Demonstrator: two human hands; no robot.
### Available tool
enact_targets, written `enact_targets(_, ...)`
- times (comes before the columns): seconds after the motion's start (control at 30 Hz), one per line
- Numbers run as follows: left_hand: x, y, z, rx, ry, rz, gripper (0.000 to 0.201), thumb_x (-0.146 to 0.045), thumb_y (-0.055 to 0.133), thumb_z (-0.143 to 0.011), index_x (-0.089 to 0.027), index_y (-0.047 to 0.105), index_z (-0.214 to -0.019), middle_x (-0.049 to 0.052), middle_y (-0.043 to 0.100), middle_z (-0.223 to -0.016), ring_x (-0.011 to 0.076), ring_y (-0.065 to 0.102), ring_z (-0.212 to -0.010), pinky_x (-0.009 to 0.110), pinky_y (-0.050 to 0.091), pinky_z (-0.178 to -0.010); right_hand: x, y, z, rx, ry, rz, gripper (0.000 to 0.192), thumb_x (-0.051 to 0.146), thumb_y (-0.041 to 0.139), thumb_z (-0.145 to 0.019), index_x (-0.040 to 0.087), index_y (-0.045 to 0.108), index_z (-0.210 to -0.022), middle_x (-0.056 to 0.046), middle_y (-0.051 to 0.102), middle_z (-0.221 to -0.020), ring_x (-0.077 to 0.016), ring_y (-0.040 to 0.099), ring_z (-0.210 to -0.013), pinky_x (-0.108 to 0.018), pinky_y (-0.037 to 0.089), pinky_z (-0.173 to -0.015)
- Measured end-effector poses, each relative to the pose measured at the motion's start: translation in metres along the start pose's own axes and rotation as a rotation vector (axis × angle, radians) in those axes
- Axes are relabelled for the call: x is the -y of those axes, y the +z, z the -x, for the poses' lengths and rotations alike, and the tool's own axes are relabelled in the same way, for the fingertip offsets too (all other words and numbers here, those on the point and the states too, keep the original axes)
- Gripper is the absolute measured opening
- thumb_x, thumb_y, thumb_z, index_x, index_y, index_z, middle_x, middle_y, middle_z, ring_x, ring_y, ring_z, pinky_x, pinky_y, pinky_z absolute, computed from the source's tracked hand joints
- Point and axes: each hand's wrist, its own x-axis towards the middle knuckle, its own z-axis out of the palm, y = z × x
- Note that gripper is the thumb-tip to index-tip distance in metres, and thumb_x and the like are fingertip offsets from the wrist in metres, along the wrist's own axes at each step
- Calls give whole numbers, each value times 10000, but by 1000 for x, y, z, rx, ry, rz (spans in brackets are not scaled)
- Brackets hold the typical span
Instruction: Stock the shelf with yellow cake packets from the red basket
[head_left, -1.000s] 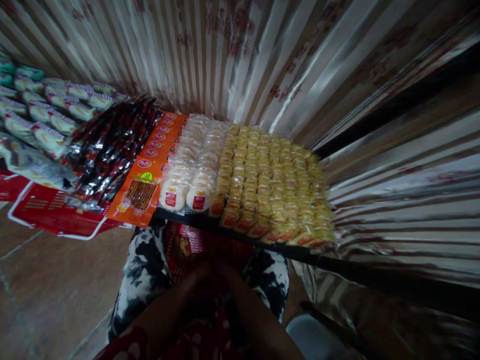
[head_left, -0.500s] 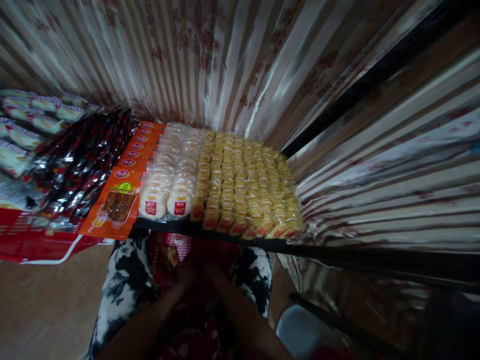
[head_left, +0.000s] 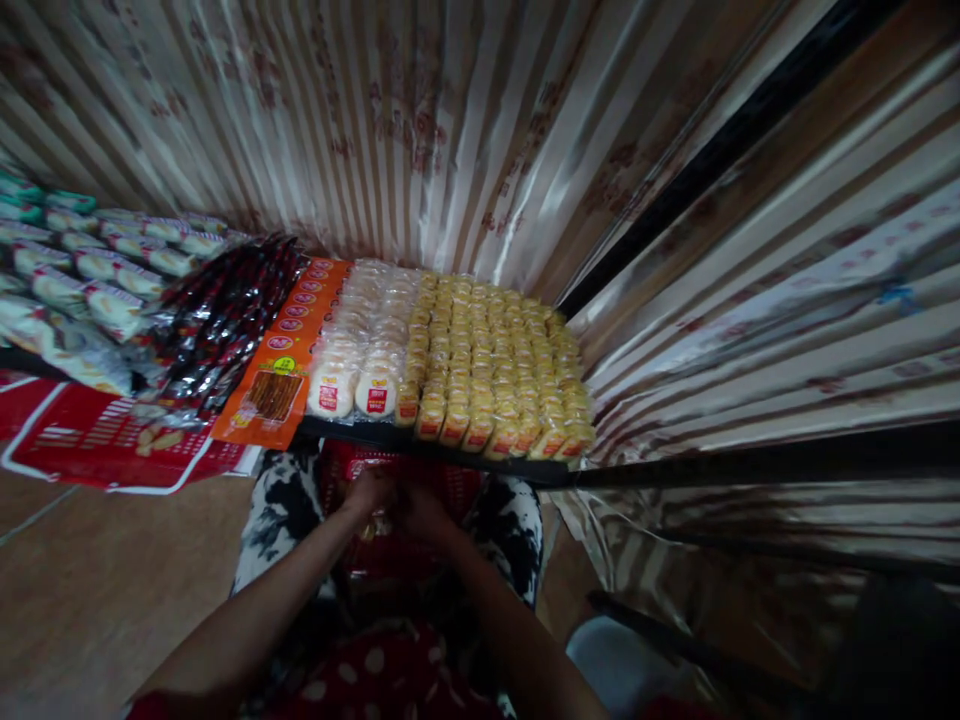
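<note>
A shiny red bag (head_left: 397, 560) with pale print lies across my lap, partly under the shelf's front edge. My left hand (head_left: 371, 490) is closed on the upper part of this bag. Close beside it, my right hand (head_left: 421, 512) also closes on the bag; its fingers are dark and partly hidden. Small gold-coloured bits show at the bag between and below the hands. Just above them, a black shelf (head_left: 360, 437) carries rows of yellow-wrapped snacks (head_left: 495, 370) and two rows of white round crackers (head_left: 352, 345) in clear wrappers.
Left of the crackers lie orange snack packs (head_left: 281, 345), dark red-and-black packets (head_left: 221, 325) and white packets (head_left: 97, 270). A red printed bag (head_left: 112, 440) hangs below the shelf at left. Striped curtain (head_left: 360, 130) surrounds the shelf; a black bar (head_left: 720, 160) crosses at right.
The view has shifted, so the shelf's left side shows more. My hands have risen slightly on the red bag and remain close together; a gold packet visible beside my left hand no longer shows there.
</note>
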Motion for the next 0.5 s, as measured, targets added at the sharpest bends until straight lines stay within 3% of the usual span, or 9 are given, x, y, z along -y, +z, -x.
enact_targets(0.23, -31, -22, 25, 92, 59, 186, 144, -263, 500, -744, -163, 601, -719, -21, 597, -592, 97, 522, -524, 197, 390, -488, 17, -27, 17, -63, -101, -179, 346, 314, 541, -765, 160, 622, -1065, -62, 679, -1027, -208, 624, -895, -318, 476, -814)
enact_targets(0.37, -34, -29, 32, 174, 120, 275, 130, -272, 572, -698, -165, 594, -769, -25, 606, -660, 92, 535, -573, 191, 398, -523, 26, -35, 26, -88, -152, -274, 350, 296, 508, -791, 172, 599, -1106, -40, 671, -1057, -191, 609, -953, -316, 466, -866)
enact_targets(0.5, -35, -31, 38, 182, 179, 346, 271, -343, 665, -654, -169, 591, -848, -16, 618, -714, 96, 543, -617, 199, 401, -564, 33, -38, 32, -136, -140, -334, 380, 351, 515, -804, 170, 579, -1132, -64, 659, -1080, -212, 601, -986, -357, 454, -892)
